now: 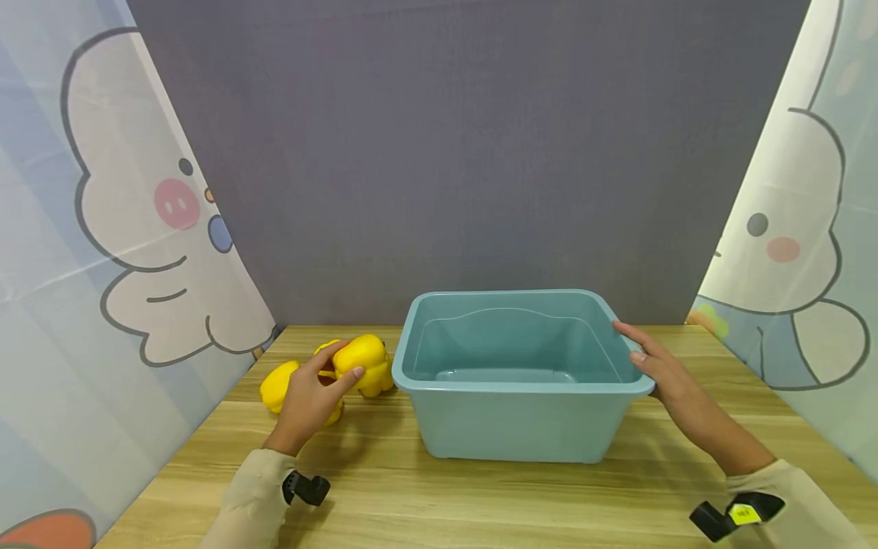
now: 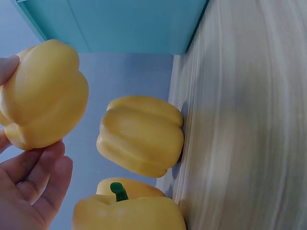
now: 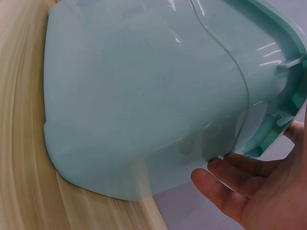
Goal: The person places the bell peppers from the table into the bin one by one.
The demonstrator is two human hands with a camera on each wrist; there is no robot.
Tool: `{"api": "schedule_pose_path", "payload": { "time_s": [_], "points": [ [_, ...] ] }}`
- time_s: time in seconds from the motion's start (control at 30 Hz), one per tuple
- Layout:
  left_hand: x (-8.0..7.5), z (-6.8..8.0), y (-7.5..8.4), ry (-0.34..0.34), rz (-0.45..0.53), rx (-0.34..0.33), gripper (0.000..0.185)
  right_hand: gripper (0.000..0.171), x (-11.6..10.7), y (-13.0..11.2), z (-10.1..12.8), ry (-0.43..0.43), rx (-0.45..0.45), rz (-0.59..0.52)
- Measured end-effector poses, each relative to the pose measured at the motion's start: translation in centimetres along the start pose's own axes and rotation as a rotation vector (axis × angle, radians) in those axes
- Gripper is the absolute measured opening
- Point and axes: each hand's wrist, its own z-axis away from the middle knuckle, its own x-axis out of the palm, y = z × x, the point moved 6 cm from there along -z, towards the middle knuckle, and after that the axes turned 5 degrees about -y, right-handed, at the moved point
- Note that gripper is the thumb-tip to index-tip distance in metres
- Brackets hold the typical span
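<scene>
Peppers point(image 2: 141, 136) crowd the table point(image 1: 480, 503) left of the blue-green bin point(image 1: 514, 423), and my left hand point(image 1: 312, 396), half-curled, pinches another yellow pepper point(image 2: 45, 96) aloft beside it while my right hand point(image 1: 675, 381) grips its right rim point(image 1: 607, 309).

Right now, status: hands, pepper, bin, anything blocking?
Left hand holds pepper off table. Right hand grips bin. Other peppers on table, left of bin. Bin opening unobstructed.

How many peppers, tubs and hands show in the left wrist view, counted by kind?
Peppers: 4, 1 of them held
Tub: 1
Left hand: 1
Total: 6
</scene>
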Motion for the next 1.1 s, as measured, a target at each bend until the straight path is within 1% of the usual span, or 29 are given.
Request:
{"api": "schedule_pose_path", "payload": {
  "time_s": [0.47,0.7,0.93,1.1],
  "points": [
    [-0.13,0.08,0.13,0.017,0.003,-0.014,0.057,0.053,-0.07,0.32,-0.03,-0.003,-0.003,-0.026],
    [-0.08,-0.07,0.08,0.03,0.038,-0.027,0.055,0.053,-0.14,0.41,-0.08,-0.001,-0.001,-0.025],
    [0.01,-0.26,0.14,0.035,0.059,-0.016,0.053,0.053,-0.2,0.4,-0.02,-0.006,0.018,-0.007],
    [0.08,-0.49,0.04,0.037,0.115,-0.03,0.054,0.053,-0.2,0.68,-0.17,-0.006,0.016,-0.015]
  ]
}}
